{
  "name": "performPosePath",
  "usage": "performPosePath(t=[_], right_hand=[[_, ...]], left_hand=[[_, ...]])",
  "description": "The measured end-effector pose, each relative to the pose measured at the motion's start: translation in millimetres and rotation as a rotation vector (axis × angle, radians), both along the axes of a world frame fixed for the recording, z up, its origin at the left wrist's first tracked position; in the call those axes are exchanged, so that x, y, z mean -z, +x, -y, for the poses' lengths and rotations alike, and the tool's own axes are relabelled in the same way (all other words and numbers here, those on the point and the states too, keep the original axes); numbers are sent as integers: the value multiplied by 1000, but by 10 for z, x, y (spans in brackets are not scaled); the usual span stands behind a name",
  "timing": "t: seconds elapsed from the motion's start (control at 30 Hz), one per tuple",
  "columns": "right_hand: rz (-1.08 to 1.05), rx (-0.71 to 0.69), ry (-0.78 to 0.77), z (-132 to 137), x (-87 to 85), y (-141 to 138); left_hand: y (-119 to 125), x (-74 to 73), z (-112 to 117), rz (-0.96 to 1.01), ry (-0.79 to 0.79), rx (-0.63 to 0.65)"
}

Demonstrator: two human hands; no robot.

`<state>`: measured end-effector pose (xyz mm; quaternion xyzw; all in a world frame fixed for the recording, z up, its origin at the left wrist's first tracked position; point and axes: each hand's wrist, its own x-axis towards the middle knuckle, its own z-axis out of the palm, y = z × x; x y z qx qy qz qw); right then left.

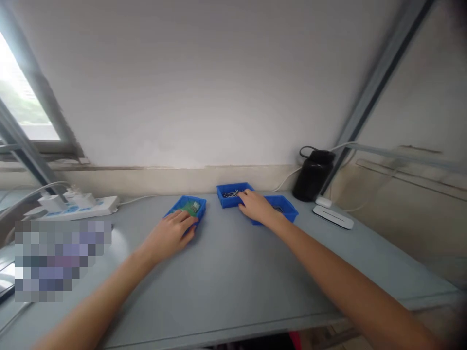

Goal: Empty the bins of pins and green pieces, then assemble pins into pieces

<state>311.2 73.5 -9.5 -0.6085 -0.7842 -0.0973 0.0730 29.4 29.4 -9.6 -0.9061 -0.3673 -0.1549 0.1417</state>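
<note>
My left hand (177, 231) lies across the near end of a blue plastic tray (200, 201). Its fingers bend over the rim, with the thumb lower at the right side. Green circuit boards (191, 208) lie inside that tray, partly covered by the fingers. At the middle blue tray (228, 200), my right hand (253, 204) has its fingers over the right front corner and its thumb below the rim. Small metal screws (232, 193) fill part of this tray. Behind my right wrist stands another blue tray (288, 209) with small dark metal pieces, partly hidden.
A black bottle (312, 177) stands at the back right beside a flat white device (332, 217). At the left, a white power strip (98, 208) carries several plugs, with a pixelated patch in front. The grey table (226, 287) meets a wall behind.
</note>
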Motion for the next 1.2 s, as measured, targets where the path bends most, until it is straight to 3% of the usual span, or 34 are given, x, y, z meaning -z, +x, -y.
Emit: performPosePath(t=[0.07,0.17,0.23,0.3,0.37,0.47,0.57,0.7,0.8,0.9,1.07,1.2], right_hand=[[-8,21,1,-38,-3,-49],[-20,40,14,-113,-16,-156],[-30,31,18,-157,-23,-218],[-41,-6,10,-180,-24,-259],[-56,-64,-1,-181,-15,-288],[-85,-154,-1,-178,19,-344],[-132,-210,11,-197,37,-430],[-237,-240,41,-156,-56,-438],[-299,-219,79,3,-151,-178],[-307,-99,87,167,-138,299],[-381,316,64,165,111,1062],[-444,374,-63,113,253,1344]], left_hand=[[-11,-84,19,17,-12,48],[-28,-359,129,217,-27,91],[-43,-549,199,424,6,9],[-55,-632,210,483,7,-61],[-69,-569,153,333,-70,-14],[-96,-321,23,38,-158,90],[-105,-127,-13,-3,-113,96],[-61,-54,86,15,-75,124],[-17,-40,128,27,-94,155],[10,-33,131,4,-99,157],[4,-49,142,-59,-60,45],[-50,-45,90,-108,20,-68]])
